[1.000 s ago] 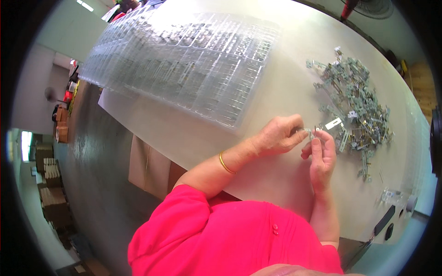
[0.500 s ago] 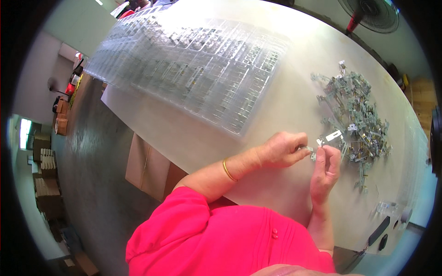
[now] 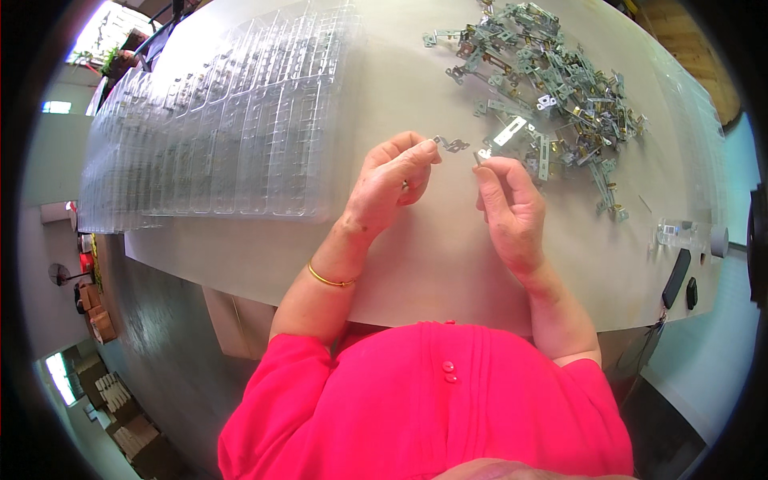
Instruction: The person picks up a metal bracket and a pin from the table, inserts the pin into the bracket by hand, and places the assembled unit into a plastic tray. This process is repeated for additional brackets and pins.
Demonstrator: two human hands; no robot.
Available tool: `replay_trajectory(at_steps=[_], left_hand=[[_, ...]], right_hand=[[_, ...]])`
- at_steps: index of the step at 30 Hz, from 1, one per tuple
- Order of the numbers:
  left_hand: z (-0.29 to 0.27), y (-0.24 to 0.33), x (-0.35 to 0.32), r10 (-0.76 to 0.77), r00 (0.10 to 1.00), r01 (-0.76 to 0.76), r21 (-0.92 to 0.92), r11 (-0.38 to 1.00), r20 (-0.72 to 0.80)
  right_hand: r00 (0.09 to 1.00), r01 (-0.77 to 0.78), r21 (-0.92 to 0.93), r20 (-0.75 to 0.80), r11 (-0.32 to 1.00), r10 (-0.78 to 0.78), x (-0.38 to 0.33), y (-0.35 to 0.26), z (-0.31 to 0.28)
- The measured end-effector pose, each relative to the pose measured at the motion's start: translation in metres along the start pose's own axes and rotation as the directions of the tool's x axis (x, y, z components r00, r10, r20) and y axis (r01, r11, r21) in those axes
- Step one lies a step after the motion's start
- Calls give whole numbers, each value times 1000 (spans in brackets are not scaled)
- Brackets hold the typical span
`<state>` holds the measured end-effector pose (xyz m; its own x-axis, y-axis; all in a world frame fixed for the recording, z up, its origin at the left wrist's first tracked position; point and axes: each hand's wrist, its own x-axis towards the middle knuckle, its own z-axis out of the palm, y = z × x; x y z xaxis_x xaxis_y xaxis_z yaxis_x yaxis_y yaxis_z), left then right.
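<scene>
My left hand (image 3: 392,180) is closed, thumb and finger pinching a small bent metal bracket (image 3: 454,145) that sticks out to the right. Just across from it, my right hand (image 3: 514,214) pinches a small shiny metal piece (image 3: 483,154) at its fingertips; its exact shape is partly hidden. The two pieces are held a little apart above the table. Beyond my right hand lies a heap of metal brackets (image 3: 552,72), grey with some brass-coloured parts. A brighter slotted metal strip (image 3: 509,132) lies at the heap's near edge.
Stacked clear plastic trays (image 3: 264,152) cover the left of the pale table (image 3: 416,264), with small parts showing through. At the right stand a clear bottle (image 3: 680,233), a long black object (image 3: 677,278) and a smaller black one (image 3: 692,293). A cardboard box (image 3: 228,316) sits below the table's left edge.
My view has turned, so the trays and heap appear shifted. My hands have moved apart, and the bracket in my left hand now shows clear of the right-hand piece.
</scene>
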<state>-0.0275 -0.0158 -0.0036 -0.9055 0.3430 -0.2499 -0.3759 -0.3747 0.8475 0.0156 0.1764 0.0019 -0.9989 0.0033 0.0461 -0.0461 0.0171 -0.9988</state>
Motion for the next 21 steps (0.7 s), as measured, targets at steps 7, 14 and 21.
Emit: replay_trajectory(at_steps=[7,14,21], left_hand=[[2,-2,-4,21,1000,-21,100,995,1],[5,0,-9,111,994,-105,273,956,-9],[9,1,-10,186,982,-183,410,893,34]], right_hand=[[1000,-22,-7,3,1000,22,-4,3,1],[1000,-29,-72,-7,997,29,-4,3,1],[998,-54,-23,20,998,55,-1,2,1]])
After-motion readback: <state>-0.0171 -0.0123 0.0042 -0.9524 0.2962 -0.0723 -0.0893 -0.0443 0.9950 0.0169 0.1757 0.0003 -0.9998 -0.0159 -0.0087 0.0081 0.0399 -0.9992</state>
